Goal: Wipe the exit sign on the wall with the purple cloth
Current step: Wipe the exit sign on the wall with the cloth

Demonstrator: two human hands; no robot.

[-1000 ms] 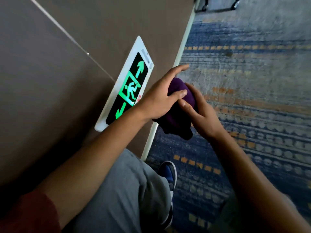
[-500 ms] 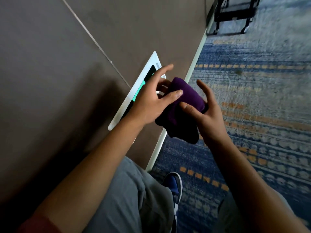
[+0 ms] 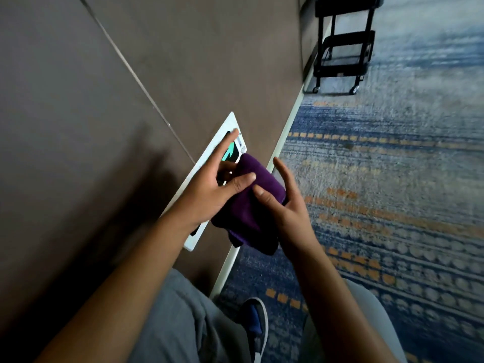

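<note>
The exit sign (image 3: 227,130) is a white-framed panel with green arrows, set low in the brown wall (image 3: 104,127) just above the skirting. My left hand (image 3: 209,189) covers most of it, forefinger stretched toward its top end, thumb pressed on the purple cloth (image 3: 251,208). The folded cloth hangs bunched between both hands, in front of the sign's right edge. My right hand (image 3: 285,205) holds the cloth from the right, thumb on its front, fingers spread behind it.
A pale skirting strip (image 3: 282,142) runs along the wall's foot. Blue and orange patterned carpet (image 3: 392,192) covers the floor. A black wheeled cart (image 3: 340,48) stands by the wall farther on. My grey-trousered knees and a blue shoe (image 3: 255,326) are below.
Both hands have carried the cloth toward the wall. My left hand now lies over the sign, hiding most of its green figure. The cart has come into view.
</note>
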